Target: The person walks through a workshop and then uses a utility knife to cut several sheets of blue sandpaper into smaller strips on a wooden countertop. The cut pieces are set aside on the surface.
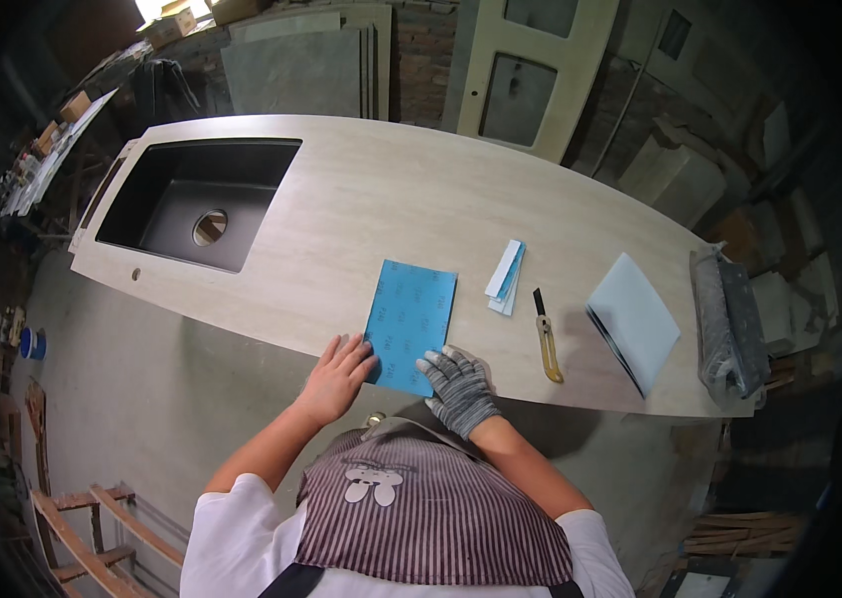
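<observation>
A blue sheet of sandpaper with rows of print lies on the pale countertop near its front edge. Bare, with its fingers stretched out, my left hand rests against the sheet's left edge. My right hand, in a grey knit glove, lies with spread fingers over the lower right corner. Right of the sheet are a few narrow blue and white strips. Beyond them sits a yellow utility knife with its dark blade out. Further right, a folded pale sheet stands partly open.
A dark sink basin with a round drain hole is set into the left of the countertop. A plastic-wrapped grey bundle lies at the right end. Wooden trestle pieces and a blue bucket are at the left on the floor.
</observation>
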